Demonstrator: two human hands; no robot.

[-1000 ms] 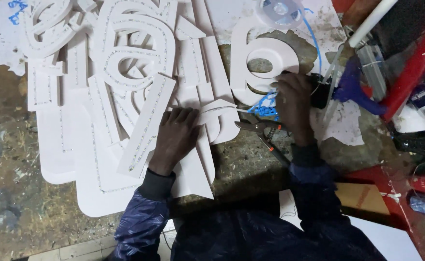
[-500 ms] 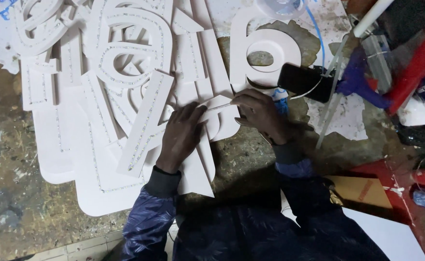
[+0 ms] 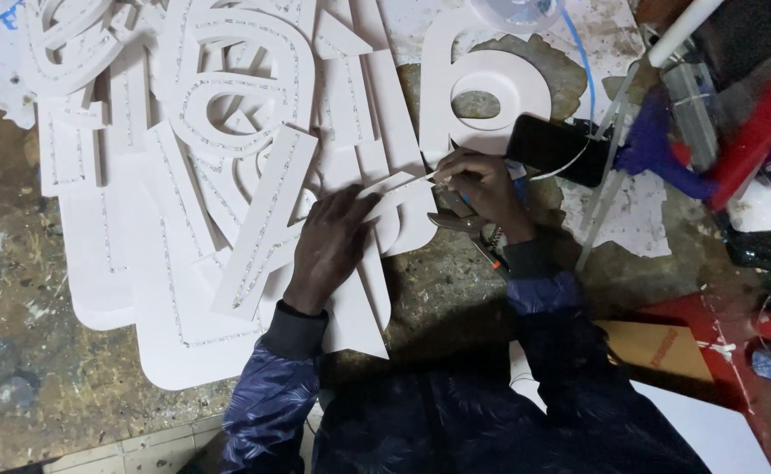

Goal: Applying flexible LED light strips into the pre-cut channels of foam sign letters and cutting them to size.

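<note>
Two hands are working over one small white cut-out shape point(image 3: 398, 211) near the middle of the surface point(image 3: 43, 386). Right hand point(image 3: 482, 189) is pinching a thin white strip or wire point(image 3: 407, 183) between thumb and fingertips, its grip closed on that strip just above the shape's upper edge. Whether the pliers point(image 3: 469, 230) lying under the wrist are also being held cannot be told. Left hand point(image 3: 331, 246) is pressing flat, fingers spread, on the shape's left side; no closed grip is showing, only a palm-down hold that, in my judgement, is keeping the piece from sliding while the strip is being handled.

The shape is lying face up on top of other white pieces, overlapping a pointed white panel point(image 3: 359, 316) below it. It is looking thin, flat and matte white, with curved edges. To its left, a long slanted letter piece point(image 3: 267, 224) is showing a dotted row along its edges. Beyond the right hand, a large white numeral cut-out point(image 3: 491, 88) and a dark phone point(image 3: 556, 149) are resting on the surface.
</note>
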